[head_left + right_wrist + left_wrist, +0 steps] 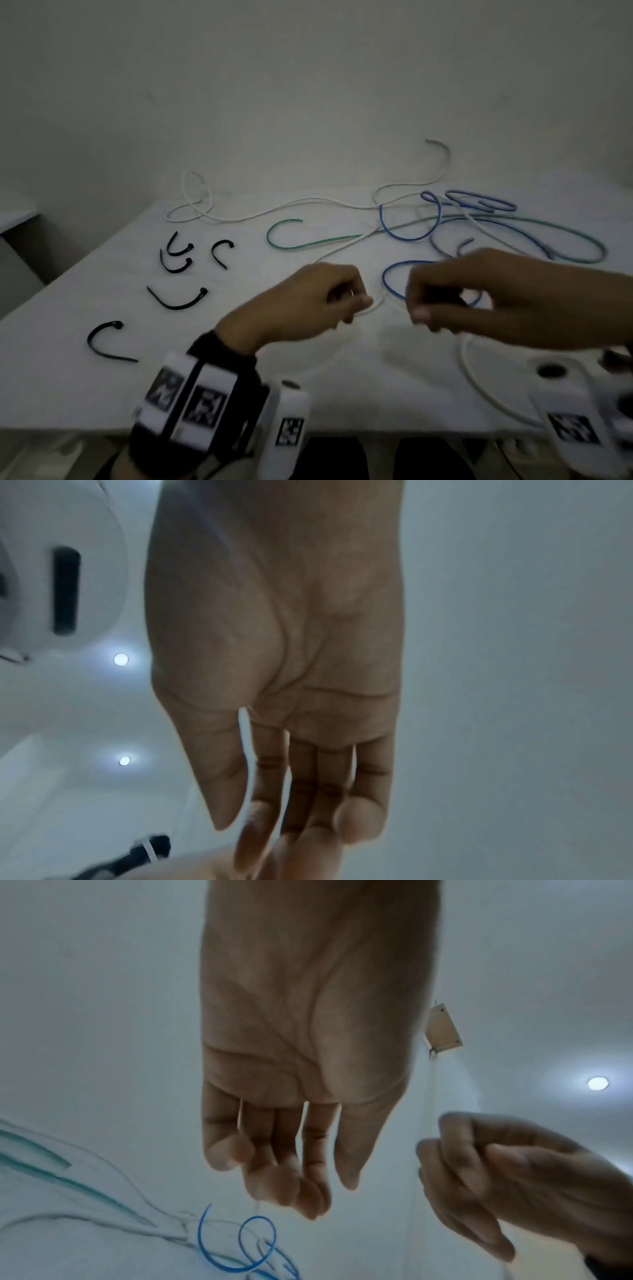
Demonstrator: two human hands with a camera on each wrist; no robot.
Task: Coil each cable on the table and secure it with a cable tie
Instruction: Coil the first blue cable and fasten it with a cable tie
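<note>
A thin white cable (479, 387) rises from the near table edge to my hands, which hover close together over the table (85, 394). My left hand (352, 305) has curled fingers and pinches the cable; in the left wrist view the white strand (240, 1118) passes between the fingers of that hand (291, 1185). My right hand (424, 315) is curled too. In the right wrist view the cable (247, 750) runs between its thumb and index finger (274, 818). Something dark shows under the right fingers; I cannot tell what it is.
Several black cable ties (178, 305) lie curved on the table's left part. A blue cable (404, 238), a green cable (274, 240) and another white cable (239, 219) sprawl tangled across the far and right side. A blue loop (387, 284) lies just behind my hands.
</note>
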